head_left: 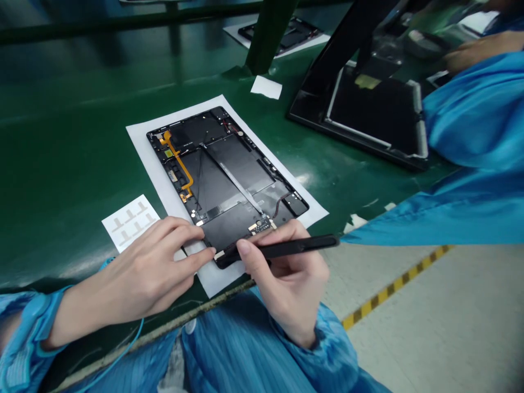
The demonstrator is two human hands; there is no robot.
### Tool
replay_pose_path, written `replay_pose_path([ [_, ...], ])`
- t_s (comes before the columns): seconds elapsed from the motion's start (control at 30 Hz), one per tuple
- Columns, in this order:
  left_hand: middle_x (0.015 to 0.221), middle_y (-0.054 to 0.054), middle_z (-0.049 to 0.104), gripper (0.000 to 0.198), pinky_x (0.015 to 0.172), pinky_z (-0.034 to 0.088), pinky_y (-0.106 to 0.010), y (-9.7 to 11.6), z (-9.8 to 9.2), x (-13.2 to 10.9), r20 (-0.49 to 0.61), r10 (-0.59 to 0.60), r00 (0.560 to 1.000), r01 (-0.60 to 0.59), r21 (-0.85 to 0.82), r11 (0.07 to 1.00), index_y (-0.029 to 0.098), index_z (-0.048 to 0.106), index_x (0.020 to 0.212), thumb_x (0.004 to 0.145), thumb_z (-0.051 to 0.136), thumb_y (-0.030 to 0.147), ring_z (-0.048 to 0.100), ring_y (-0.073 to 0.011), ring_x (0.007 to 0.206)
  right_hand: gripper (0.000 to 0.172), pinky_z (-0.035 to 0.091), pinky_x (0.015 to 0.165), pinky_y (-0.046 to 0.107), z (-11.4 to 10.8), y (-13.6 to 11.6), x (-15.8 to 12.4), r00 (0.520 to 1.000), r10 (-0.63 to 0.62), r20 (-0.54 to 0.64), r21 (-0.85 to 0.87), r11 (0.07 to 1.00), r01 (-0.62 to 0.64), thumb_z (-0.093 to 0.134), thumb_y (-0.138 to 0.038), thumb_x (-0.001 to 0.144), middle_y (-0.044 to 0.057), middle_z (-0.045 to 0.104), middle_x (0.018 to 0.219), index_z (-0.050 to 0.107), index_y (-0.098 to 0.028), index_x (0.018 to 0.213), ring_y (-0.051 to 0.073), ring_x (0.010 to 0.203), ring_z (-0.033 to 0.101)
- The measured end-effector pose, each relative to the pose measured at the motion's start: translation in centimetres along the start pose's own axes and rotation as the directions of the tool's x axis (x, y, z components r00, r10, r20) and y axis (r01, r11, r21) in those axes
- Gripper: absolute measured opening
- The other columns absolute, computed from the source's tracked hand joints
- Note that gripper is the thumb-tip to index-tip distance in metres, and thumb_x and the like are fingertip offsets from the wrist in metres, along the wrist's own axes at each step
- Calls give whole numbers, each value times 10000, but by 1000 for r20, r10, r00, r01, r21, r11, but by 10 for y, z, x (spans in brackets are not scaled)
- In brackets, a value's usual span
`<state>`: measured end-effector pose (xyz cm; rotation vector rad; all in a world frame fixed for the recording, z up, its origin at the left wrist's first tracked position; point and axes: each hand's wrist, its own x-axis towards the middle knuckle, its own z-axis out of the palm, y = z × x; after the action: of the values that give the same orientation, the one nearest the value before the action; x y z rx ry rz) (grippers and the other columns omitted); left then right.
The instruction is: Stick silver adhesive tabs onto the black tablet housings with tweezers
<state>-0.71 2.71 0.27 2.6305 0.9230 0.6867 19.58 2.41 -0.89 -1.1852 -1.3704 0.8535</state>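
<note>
An opened tablet (241,169) lies at a slant on a white paper sheet (143,143), its inside facing up. It shows black battery panels, an orange flex cable (183,168) along the left side, a grey strip down the middle and a small circuit board (260,225) near the close end. My right hand (289,278) is closed around black tweezers (301,247), whose tips reach the tablet's near edge and are partly hidden. My left hand (159,267) rests with fingers stretched out and apart, two fingertips touching the tablet's near left edge.
A white sticker sheet (130,222) with grey T-shaped pieces lies by my left hand. On the green bench stand a black frame fixture (360,125), a paper scrap (266,87) and a post (270,38), with another tablet behind. A co-worker's blue sleeve (478,114) is at right.
</note>
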Motion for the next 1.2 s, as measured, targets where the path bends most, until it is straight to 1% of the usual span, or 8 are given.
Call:
replay_pose_path([
  [0.2,1112,-166,545,288,815,513,-410,0,1,0,3,-17,1000,17,16,1000,100,612,1139,892,470,60,509,-278,1038,200,406,392,216,5,0,-1,998,-59,-26,-1,998,59,661,-69,784,-38,528,670,532,-216,742,104,513,549],
  [0.3,1119,-166,535,288,822,508,-422,0,1,1,13,-25,1000,25,14,1000,104,606,1145,899,462,67,497,-284,1051,260,430,427,235,10,2,-5,986,-157,-55,49,986,160,638,-3,766,-38,533,682,508,-226,800,114,537,561],
  [0.4,1121,-164,524,284,822,503,-429,0,2,1,20,-27,999,27,2,1000,102,599,1145,900,461,63,489,-288,1054,303,456,459,244,12,5,-8,966,-256,-31,73,964,257,622,29,756,-41,524,699,492,-227,849,113,539,567],
  [0.6,1119,-163,508,285,820,498,-440,-1,1,0,27,-21,999,21,1,1000,100,581,1151,902,450,56,481,-289,1051,278,478,495,268,7,7,-8,969,-245,21,-28,969,246,625,-5,770,-27,516,736,479,-226,855,139,594,596],
  [0.83,1109,-161,509,272,801,494,-432,-1,2,2,16,-15,1000,15,18,1000,104,583,1130,906,437,58,490,-289,1041,263,465,477,260,7,7,-6,968,-250,7,23,968,250,627,-6,767,-29,543,712,499,-222,846,134,565,593],
  [0.97,1099,-158,516,260,803,489,-425,0,1,2,28,-18,999,17,9,1000,98,589,1120,912,437,62,490,-285,1034,234,475,517,260,1,7,-6,978,-199,67,4,980,199,647,-46,793,-19,563,752,507,-223,858,138,614,600],
  [1.07,1122,-157,532,265,836,485,-405,0,1,1,42,-6,999,6,-2,1000,84,581,1140,908,458,48,485,-274,1051,156,492,557,271,-9,8,0,976,-132,173,24,991,130,636,-126,856,0,596,808,530,-230,904,152,660,613],
  [1.2,1128,-151,552,259,852,478,-376,-1,1,0,13,28,1000,-28,-31,999,77,582,1141,912,467,41,483,-255,1054,66,508,584,278,-23,9,17,911,-144,388,62,990,130,592,-199,924,16,630,853,550,-235,960,157,688,635],
])
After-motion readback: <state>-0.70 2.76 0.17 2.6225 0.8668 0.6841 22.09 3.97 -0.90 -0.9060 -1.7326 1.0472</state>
